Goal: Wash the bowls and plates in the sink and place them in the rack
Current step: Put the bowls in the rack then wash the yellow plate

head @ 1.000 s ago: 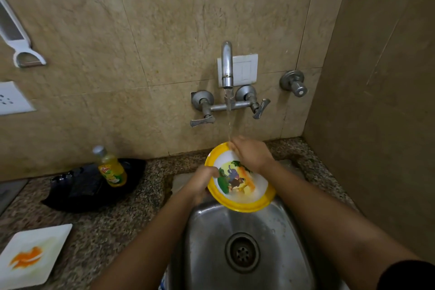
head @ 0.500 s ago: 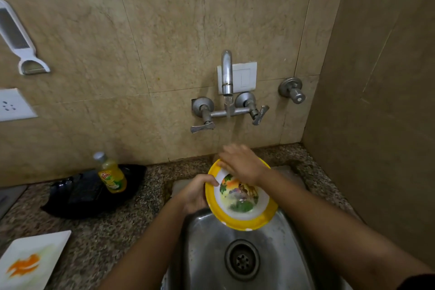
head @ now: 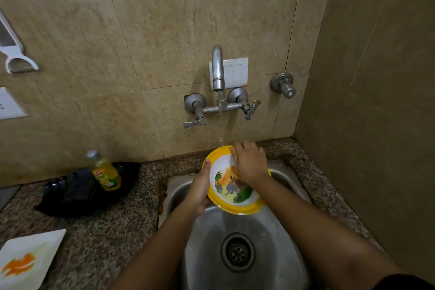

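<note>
Below the steel tap (head: 217, 70), left hand (head: 200, 189) is gripping a yellow-rimmed bowl (head: 231, 189), flat right hand (head: 249, 162) scrubbing; thorough rinsing probably follows.

The yellow-rimmed plate (head: 229, 189) has turned in the left hand (head: 200, 186), its green patch now lower right

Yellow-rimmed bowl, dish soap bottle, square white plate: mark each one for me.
yellow-rimmed bowl (head: 236, 209): head view, on its near yellow rim.
dish soap bottle (head: 107, 176): head view, on its label.
square white plate (head: 47, 249): head view, on bare white surface by its far corner.
</note>
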